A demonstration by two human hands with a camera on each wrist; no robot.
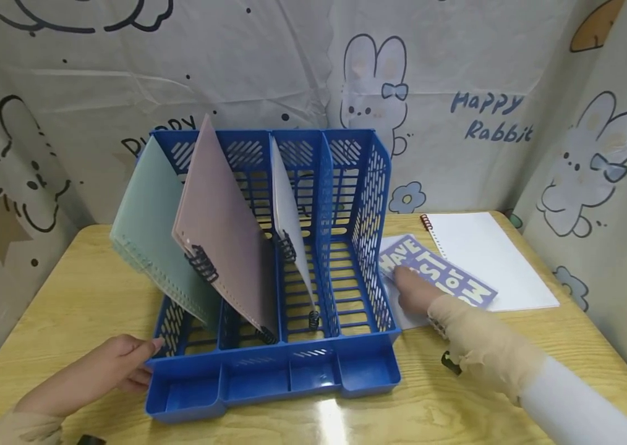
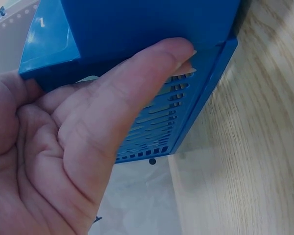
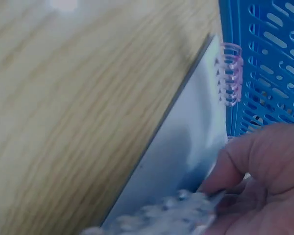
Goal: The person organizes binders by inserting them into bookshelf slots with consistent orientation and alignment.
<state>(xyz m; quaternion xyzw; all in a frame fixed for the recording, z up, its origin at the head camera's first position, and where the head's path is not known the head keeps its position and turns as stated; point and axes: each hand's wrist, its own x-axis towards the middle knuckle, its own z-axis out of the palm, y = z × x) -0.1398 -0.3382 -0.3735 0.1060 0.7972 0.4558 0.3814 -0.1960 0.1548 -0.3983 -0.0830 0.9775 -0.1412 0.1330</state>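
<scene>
A blue desk file organizer (image 1: 313, 364) stands on the table, with upright slots behind a row of shallow trays. My left hand (image 1: 107, 368) grips its front left corner. In the left wrist view the thumb (image 2: 152, 63) lies along the blue side, another fingertip just behind it. Right of the organizer, my right hand (image 1: 416, 290) pinches a spiral notebook with a purple lettered cover (image 1: 464, 281). The right wrist view shows the notebook's pale glossy face (image 3: 181, 132) tilted up, its pinkish rings (image 3: 230, 73) close to the organizer's perforated wall.
In the organizer's slots lean a green notebook (image 1: 152, 228), a pink notebook (image 1: 224, 228) and a white notebook (image 1: 291, 210). A white notebook with red rings (image 1: 491, 259) lies open-faced at the back right. A printed curtain (image 1: 269, 68) hangs behind the table.
</scene>
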